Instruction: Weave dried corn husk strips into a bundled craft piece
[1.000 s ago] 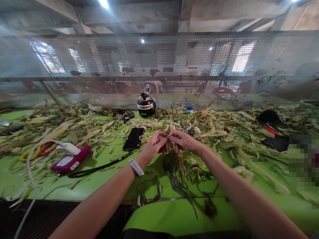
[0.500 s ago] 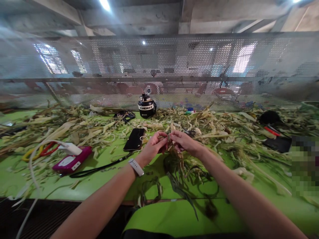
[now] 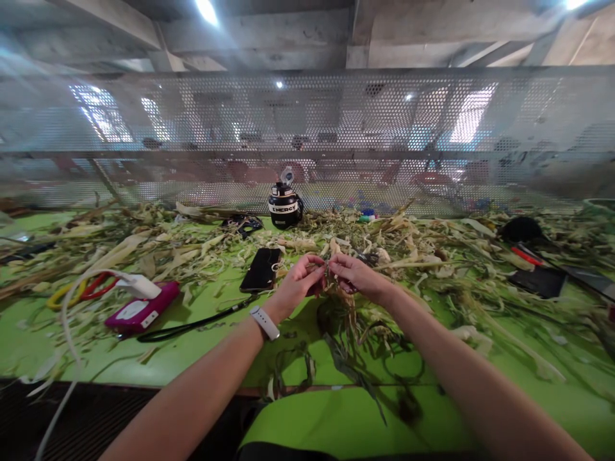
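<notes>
My left hand (image 3: 302, 280) and my right hand (image 3: 354, 276) meet over the middle of the green table, fingertips pinched almost together. Between them they grip a bundle of dried plant strands (image 3: 350, 308), which hangs down below the fingers in brown and pale strips. Its upper end is mostly hidden by my fingers. A white wristband (image 3: 264, 323) circles my left wrist. Under my hands, dark green leaf strips (image 3: 348, 365) trail toward the table's front edge. A black phone (image 3: 260, 269) lies just left of my left hand.
Dried husks and stalks (image 3: 158, 246) litter the green table (image 3: 202, 358). A black bottle (image 3: 285, 206) with its lid up stands at the back, before a perforated metal screen (image 3: 327, 121). At left lies a magenta power bank (image 3: 141, 308) with a white plug and cable.
Both hands stay pinched on the strands, with barely any finger movement. The whole view has shifted slightly.
</notes>
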Motion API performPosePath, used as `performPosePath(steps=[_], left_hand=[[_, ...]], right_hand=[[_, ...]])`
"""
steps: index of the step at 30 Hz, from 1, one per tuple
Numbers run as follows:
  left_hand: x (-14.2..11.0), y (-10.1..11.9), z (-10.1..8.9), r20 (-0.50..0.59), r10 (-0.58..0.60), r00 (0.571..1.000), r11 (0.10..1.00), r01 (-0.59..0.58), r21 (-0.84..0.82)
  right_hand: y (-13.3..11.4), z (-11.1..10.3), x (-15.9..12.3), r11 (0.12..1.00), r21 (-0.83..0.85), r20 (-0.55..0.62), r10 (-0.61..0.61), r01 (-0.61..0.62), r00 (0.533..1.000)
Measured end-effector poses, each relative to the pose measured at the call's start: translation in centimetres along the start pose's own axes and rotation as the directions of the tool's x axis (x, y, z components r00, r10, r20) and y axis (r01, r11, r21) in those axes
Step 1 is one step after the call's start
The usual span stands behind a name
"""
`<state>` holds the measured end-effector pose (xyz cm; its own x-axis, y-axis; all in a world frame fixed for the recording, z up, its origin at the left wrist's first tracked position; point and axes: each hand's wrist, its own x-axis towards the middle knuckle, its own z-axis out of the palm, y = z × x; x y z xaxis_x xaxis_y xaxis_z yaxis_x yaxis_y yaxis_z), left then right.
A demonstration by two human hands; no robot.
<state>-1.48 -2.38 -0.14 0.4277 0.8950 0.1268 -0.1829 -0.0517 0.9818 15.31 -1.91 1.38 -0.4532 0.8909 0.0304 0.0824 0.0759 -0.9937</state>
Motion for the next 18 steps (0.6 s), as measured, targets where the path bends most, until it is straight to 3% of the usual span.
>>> performPosePath(steps=[7,18], left_hand=[[-0.02,-0.03,-0.05,-0.009,0.004,1.000,1.000,-0.003,0.011],[0.11,-0.41,-0.71,0.005,-0.002,1.000,1.000,0.002,-0.022]], right_hand=[[-0.14,0.05,-0.16,0.992,0.108,0.021,0.065,-0.067,0.998],[0.00,-0.49,0.18,0.991,0.117,-0.022,0.070,-0.067,0.997]])
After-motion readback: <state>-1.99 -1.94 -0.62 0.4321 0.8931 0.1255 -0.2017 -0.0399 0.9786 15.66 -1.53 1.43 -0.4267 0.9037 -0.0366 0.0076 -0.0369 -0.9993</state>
